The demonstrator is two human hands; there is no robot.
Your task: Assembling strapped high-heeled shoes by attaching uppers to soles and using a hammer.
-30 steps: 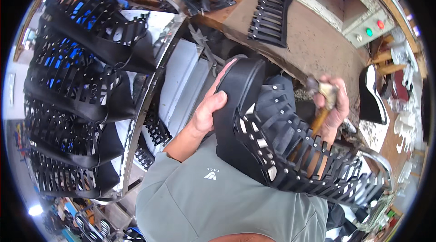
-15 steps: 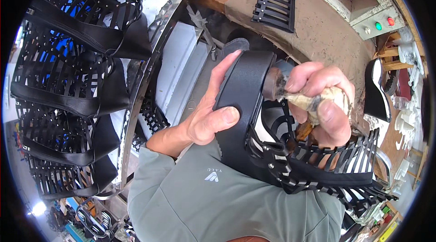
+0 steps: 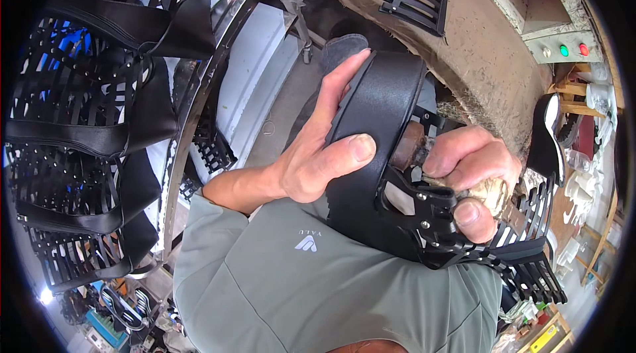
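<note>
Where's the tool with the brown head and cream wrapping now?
In the head view, the brown-headed, cream-wrapped tool is right of centre, gripped in the right hand, its head close beside the thick, smooth black wedge shoe.

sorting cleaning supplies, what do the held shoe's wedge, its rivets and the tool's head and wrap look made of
Wedge: likely leather or an imitation; the black surface is smooth with a soft sheen.
Rivets: probably metal; small, round and shiny.
Tool head: dull brown, perhaps wood or rusted metal.
Tool wrap: perhaps tape or cloth, being cream-coloured and wrinkled.
</note>
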